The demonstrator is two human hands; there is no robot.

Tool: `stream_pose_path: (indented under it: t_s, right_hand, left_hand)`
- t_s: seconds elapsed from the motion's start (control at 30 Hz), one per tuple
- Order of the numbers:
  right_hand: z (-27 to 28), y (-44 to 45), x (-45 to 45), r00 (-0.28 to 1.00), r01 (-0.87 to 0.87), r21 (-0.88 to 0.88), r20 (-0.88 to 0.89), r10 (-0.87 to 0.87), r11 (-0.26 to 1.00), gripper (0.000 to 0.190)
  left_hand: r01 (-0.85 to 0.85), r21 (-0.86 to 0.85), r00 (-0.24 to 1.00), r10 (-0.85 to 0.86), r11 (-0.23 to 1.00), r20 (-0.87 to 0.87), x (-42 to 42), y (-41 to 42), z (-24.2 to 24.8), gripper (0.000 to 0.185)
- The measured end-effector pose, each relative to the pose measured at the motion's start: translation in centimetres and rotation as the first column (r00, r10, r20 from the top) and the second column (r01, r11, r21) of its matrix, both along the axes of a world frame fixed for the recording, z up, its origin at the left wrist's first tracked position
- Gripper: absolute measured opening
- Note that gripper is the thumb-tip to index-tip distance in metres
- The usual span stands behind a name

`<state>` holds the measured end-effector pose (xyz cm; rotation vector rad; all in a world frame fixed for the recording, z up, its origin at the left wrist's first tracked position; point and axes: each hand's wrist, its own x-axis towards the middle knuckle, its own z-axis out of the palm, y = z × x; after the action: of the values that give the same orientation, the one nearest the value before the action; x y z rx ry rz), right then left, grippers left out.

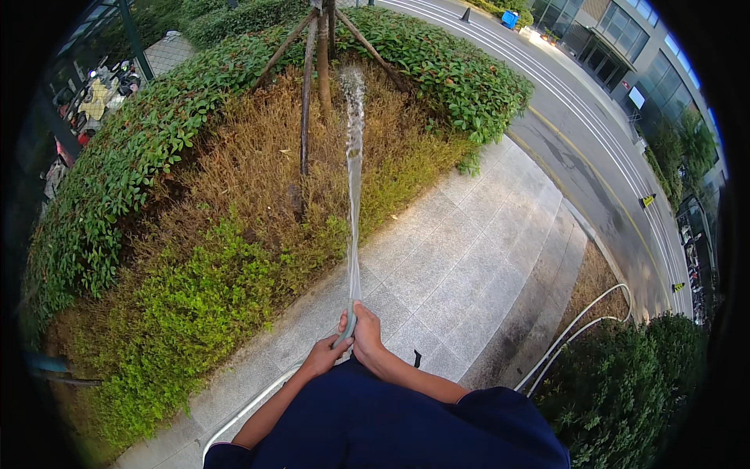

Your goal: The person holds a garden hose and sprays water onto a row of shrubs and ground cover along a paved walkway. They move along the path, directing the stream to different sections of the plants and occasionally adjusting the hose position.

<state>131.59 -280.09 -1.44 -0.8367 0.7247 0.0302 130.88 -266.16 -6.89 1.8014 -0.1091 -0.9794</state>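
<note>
Both of my hands grip a pale garden hose (351,324) in front of my body. My right hand (367,332) closes around it near its open end. Lower down, my left hand (323,355) holds the hose from the other side. A stream of water (354,193) shoots out from the hose's mouth and breaks into drops beside a staked tree trunk (323,70). Below that lies a bed of dry brown shrubs (252,158), with bright green shrubs (205,281) along its near edge. Behind my left arm the hose runs down along the ground.
Granite paving (445,264) stretches ahead on the right. Wooden support poles (306,105) lean against the tree. A clipped green hedge (129,158) borders the bed. More hose (577,334) loops over the kerb strip by a dark bush (633,387). Beyond is a road (577,140) with traffic cones.
</note>
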Motion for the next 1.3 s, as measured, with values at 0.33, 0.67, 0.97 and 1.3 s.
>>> stream_pose_path:
  t_s: [0.33, 0.67, 0.97, 1.3]
  right_hand:
    - [-0.2, -0.8, -0.8, 0.998, 0.058, -0.004, -0.027, -0.059, 0.998, 0.032]
    - [-0.4, -1.7, -1.6, 0.989, 0.142, 0.032, -0.044, -0.141, 0.989, 0.032]
    - [-1.3, -2.2, -2.0, 0.983, 0.178, 0.064, -0.067, -0.174, 0.982, 0.032]
    - [-1.1, -2.0, -1.9, 0.982, 0.175, 0.052, -0.082, -0.170, 0.983, 0.033]
  left_hand:
    - [0.055, 0.009, 0.998, -0.055, 0.998, 0.008, 0.0, -0.7, 0.1, 0.058]
    - [0.139, 0.040, 0.990, -0.139, 0.989, -0.006, 0.1, -1.7, -0.3, 0.060]
    - [0.166, 0.049, 0.986, -0.165, 0.985, -0.028, -0.1, -2.0, -0.1, 0.061]
    - [0.158, 0.039, 0.987, -0.157, 0.987, -0.039, -0.1, -1.8, 0.0, 0.059]
